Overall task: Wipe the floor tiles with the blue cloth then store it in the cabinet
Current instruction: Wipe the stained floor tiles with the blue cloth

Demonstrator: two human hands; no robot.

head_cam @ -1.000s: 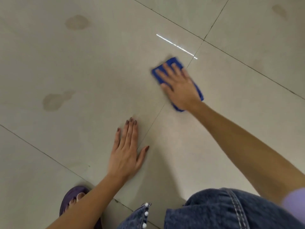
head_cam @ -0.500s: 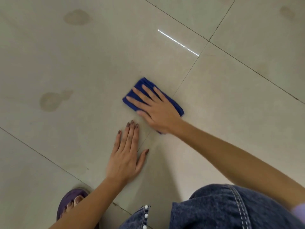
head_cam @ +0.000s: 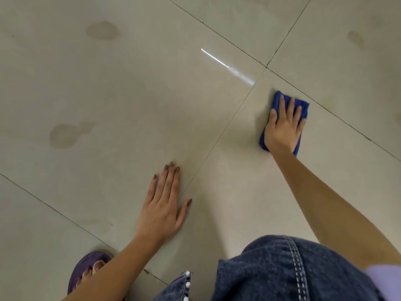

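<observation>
Nearby, dark stains (head_cam: 65, 135), left hand (head_cam: 162, 207) flat

open tiles (head_cam: 130, 94) around, left hand (head_cam: 162, 205) planted

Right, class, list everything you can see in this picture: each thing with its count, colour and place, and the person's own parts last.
floor tiles: several, glossy beige, filling the view
stains: at least three, darker grey-brown, two at the left, one top right
light streak: one, white, top middle
cloth: one, blue, on a tile at the right
sandal: one, purple, bottom left, worn
denim clothing: count unclear, dark blue, bottom middle
sleeve: one, lilac, bottom right corner
left hand: flat on the floor, fingers straight
right hand: pressing flat on the cloth
</observation>
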